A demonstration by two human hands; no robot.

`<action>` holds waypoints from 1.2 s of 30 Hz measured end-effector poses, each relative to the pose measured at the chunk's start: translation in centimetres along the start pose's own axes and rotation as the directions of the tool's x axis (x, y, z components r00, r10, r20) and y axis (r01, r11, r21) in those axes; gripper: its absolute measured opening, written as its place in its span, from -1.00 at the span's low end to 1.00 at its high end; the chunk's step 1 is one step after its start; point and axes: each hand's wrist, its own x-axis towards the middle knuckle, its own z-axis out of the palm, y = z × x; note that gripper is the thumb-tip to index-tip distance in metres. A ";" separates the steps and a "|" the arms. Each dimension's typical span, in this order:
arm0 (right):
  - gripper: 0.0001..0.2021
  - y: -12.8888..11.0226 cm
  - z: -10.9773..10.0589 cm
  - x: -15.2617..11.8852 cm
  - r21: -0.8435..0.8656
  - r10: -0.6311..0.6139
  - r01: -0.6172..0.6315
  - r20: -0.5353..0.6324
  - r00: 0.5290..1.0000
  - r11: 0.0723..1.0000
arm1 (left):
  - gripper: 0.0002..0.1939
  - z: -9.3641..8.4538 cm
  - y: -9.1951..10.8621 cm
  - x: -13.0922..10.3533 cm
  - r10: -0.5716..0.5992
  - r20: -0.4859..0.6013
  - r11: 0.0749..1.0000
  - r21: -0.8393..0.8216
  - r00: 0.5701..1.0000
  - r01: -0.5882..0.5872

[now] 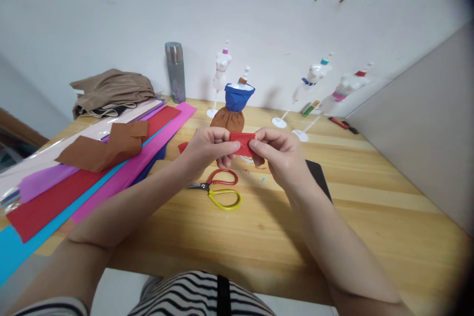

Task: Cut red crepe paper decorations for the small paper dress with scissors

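A small red piece (242, 143) is stretched between my two hands above the middle of the table. My left hand (212, 148) pinches its left end, thumb on top. At the right end, my right hand (276, 150) pinches it the same way. Just behind it stands a small mannequin in a blue top (238, 98) and a gathered brown skirt (228, 119). Scissors (213, 188) with one red and one yellow handle lie below my left hand. Another bit of red (182, 147) shows beside my left wrist.
Coloured sheets (122, 177) and a brown piece (111, 148) cover the left side, with folded cloth (113, 89) behind. A bottle (175, 73) and white mannequins (223, 62) stand at the back. A dark flat object (319, 180) lies by my right forearm.
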 end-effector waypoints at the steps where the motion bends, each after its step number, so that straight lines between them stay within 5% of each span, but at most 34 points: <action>1: -0.79 0.0 0.1 0.0 0.005 -0.006 0.006 0.002 1.000 1.000 | -0.68 0.0 0.0 0.0 0.005 -0.001 1.000 0.003 1.000 -0.005; 17: -0.78 0.4 0.2 0.3 0.052 0.008 -0.006 -0.039 0.999 0.999 | -0.68 -0.8 0.4 0.3 -0.014 0.056 0.995 0.095 0.998 0.009; 23: -0.76 0.6 0.1 0.3 0.037 0.001 0.000 -0.042 0.999 0.999 | -0.75 -0.6 0.5 0.3 0.021 -0.033 0.995 0.094 0.999 -0.017; 36: -0.81 0.6 0.3 0.2 0.023 -0.075 0.075 0.036 0.996 0.997 | -0.87 0.0 0.7 0.0 -0.029 -0.053 0.996 0.081 0.998 0.033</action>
